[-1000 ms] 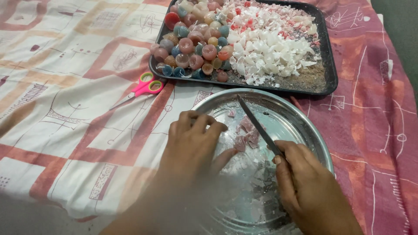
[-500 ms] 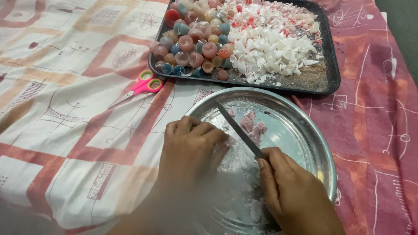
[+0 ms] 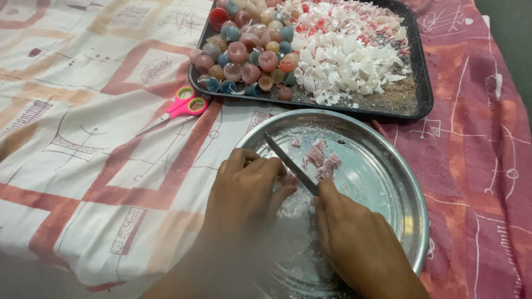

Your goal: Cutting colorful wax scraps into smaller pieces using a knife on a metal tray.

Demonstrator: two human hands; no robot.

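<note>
My right hand (image 3: 357, 243) grips the handle of a knife (image 3: 290, 163), whose dark blade points up and left over a round steel plate (image 3: 388, 182). My left hand (image 3: 244, 191) rests curled on the plate's near left side, fingers pressing down on pale pink material beside the blade; what lies under the fingers is hidden. Several small pink and white chunks (image 3: 322, 160) lie on the plate just right of the blade.
A black tray (image 3: 418, 97) at the back holds several coloured round cups (image 3: 244, 55) on its left and a heap of white and red fragments (image 3: 343, 55) on its right. Pink-handled scissors (image 3: 177, 108) lie on the patterned cloth (image 3: 83, 138) to the left.
The knife blade has shifted left and lower across the plate with my right hand. My left hand stays curled on the plate. The view has moved slightly.
</note>
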